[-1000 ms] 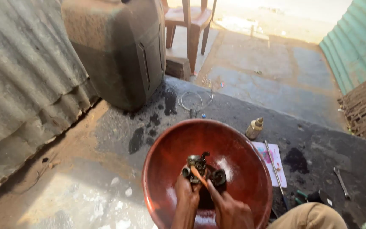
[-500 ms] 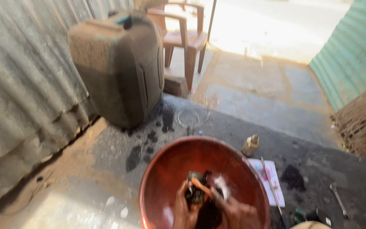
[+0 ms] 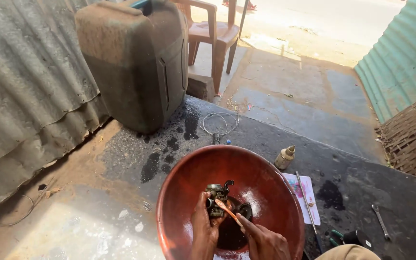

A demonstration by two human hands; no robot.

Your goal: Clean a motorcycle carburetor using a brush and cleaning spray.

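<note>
We see a large dirty brown plastic jerrycan (image 3: 133, 62) beyond a round reddish-brown basin (image 3: 184, 192). Inside that basin, our left hand (image 3: 203, 226) grips a small greasy metal carburettor (image 3: 216, 198); our right hand (image 3: 263, 238) pinches a thin orange brush (image 3: 227, 211) against it.

A: What gets cut off?
B: Both hands (image 3: 208, 226) (image 3: 263, 238) run off the bottom edge, as does the near rim of the bowl (image 3: 179, 192). The chair (image 3: 213, 29) loses its top.
A: Anything hidden?
B: The left hand's fingers cover the lower half of the metal part (image 3: 217, 195); its small fittings are too fine to make out.
</note>
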